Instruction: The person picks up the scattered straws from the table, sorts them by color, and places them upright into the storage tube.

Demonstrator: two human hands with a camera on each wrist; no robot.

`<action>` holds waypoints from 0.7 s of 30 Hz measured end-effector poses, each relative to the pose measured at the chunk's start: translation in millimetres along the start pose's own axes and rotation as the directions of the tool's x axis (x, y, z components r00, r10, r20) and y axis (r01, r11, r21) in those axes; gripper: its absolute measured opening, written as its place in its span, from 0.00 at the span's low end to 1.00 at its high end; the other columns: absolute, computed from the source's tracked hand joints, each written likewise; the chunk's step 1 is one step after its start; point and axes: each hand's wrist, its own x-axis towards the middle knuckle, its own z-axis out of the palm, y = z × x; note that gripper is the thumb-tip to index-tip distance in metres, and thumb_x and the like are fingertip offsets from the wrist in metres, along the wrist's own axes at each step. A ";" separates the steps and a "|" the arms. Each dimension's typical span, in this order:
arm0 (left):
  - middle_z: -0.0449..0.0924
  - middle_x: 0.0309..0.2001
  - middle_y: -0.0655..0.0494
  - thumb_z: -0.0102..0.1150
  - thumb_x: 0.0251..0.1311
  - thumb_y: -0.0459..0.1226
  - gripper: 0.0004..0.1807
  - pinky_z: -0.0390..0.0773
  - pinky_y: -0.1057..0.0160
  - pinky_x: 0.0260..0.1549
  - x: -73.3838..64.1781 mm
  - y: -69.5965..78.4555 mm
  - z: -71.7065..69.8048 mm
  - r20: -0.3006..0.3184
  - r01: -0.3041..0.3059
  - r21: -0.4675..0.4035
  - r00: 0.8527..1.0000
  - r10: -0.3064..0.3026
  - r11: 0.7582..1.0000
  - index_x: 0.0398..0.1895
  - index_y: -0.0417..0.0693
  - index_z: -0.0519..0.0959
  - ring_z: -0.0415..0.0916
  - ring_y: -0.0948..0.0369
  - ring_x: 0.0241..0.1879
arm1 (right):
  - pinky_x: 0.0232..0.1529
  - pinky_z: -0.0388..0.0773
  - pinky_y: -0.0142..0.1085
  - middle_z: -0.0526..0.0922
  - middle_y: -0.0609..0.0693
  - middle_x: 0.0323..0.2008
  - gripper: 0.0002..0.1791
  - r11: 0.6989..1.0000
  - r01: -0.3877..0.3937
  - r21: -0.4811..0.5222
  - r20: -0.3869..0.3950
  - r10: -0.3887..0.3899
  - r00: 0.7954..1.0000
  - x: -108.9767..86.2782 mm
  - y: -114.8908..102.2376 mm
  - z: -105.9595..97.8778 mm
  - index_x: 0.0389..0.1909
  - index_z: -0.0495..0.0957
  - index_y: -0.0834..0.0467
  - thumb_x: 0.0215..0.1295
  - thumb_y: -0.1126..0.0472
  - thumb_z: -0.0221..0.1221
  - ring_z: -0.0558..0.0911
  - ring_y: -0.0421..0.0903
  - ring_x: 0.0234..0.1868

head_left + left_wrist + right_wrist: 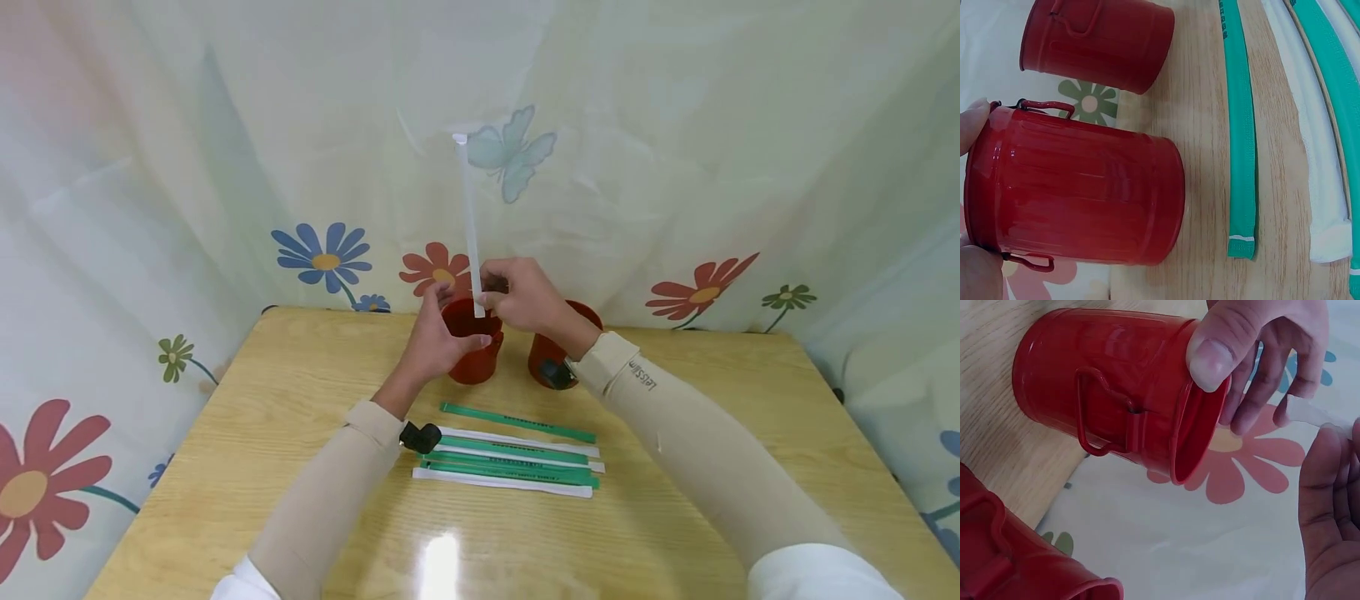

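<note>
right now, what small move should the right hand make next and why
I'd probably lower the white strip into the red bucket that the left hand holds, since the right hand pinches it near-upright and its lower end appears over the open mouth.

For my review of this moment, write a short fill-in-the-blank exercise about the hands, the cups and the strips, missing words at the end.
1. The raised strip that the right hand pinches is coloured ____.
2. The number of red cups in view is ____.
3. Of these, the left hand holds the one further to the ____ in the head view.
4. The lying strip nearest the cups is coloured ____.

Missing words: white; two; left; green.
</note>
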 end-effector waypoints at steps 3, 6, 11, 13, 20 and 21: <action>0.58 0.72 0.46 0.75 0.50 0.38 0.53 0.73 0.46 0.64 -3.0 -3.1 0.3 0.010 0.004 -0.003 1.000 -0.004 1.000 0.74 0.47 0.49 0.60 0.50 0.70 | 0.33 0.81 0.37 0.84 0.56 0.29 0.03 1.000 -0.017 0.016 0.026 0.016 1.000 2.4 2.1 5.6 0.33 0.80 0.60 0.66 0.66 0.60 0.79 0.48 0.28; 0.59 0.72 0.45 0.75 0.50 0.39 0.53 0.72 0.46 0.65 -3.1 -4.9 0.6 0.014 -0.012 -0.008 1.000 0.012 1.000 0.74 0.46 0.48 0.60 0.50 0.70 | 0.33 0.82 0.37 0.84 0.56 0.29 0.03 1.000 -0.021 0.016 0.034 0.020 0.999 4.9 3.9 9.2 0.33 0.81 0.60 0.66 0.66 0.60 0.80 0.49 0.29; 0.59 0.72 0.45 0.75 0.51 0.40 0.54 0.69 0.46 0.67 -3.2 -4.4 -0.6 0.004 -0.004 -0.019 1.000 0.004 1.000 0.74 0.46 0.48 0.59 0.51 0.70 | 0.34 0.82 0.38 0.85 0.57 0.31 0.03 0.999 -0.036 0.002 0.070 0.036 0.997 8.8 7.5 13.0 0.37 0.81 0.62 0.66 0.66 0.60 0.81 0.50 0.30; 0.59 0.71 0.45 0.74 0.51 0.40 0.52 0.70 0.45 0.67 -3.1 -3.3 -1.1 0.006 -0.002 -0.019 1.000 0.002 1.000 0.74 0.46 0.49 0.60 0.51 0.70 | 0.33 0.82 0.37 0.85 0.56 0.31 0.04 0.999 -0.044 -0.003 0.079 0.044 0.996 9.7 8.7 14.7 0.38 0.81 0.62 0.66 0.66 0.60 0.80 0.50 0.30; 0.65 0.66 0.50 0.75 0.50 0.39 0.49 0.73 0.47 0.64 -1.0 -3.1 -0.9 0.016 -0.041 -0.021 0.999 0.042 0.999 0.71 0.45 0.53 0.65 0.52 0.66 | 0.32 0.80 0.36 0.86 0.55 0.31 0.04 0.997 -0.066 -0.037 0.087 0.069 0.994 11.9 13.8 22.6 0.38 0.82 0.62 0.64 0.66 0.61 0.79 0.49 0.30; 0.66 0.65 0.51 0.75 0.50 0.39 0.49 0.73 0.47 0.64 -1.0 -3.0 -1.0 0.016 -0.046 -0.019 0.999 0.046 0.999 0.71 0.45 0.54 0.66 0.52 0.65 | 0.32 0.80 0.36 0.86 0.55 0.31 0.04 0.996 -0.071 -0.047 0.088 0.075 0.993 12.2 14.3 23.7 0.37 0.82 0.62 0.64 0.66 0.61 0.79 0.49 0.30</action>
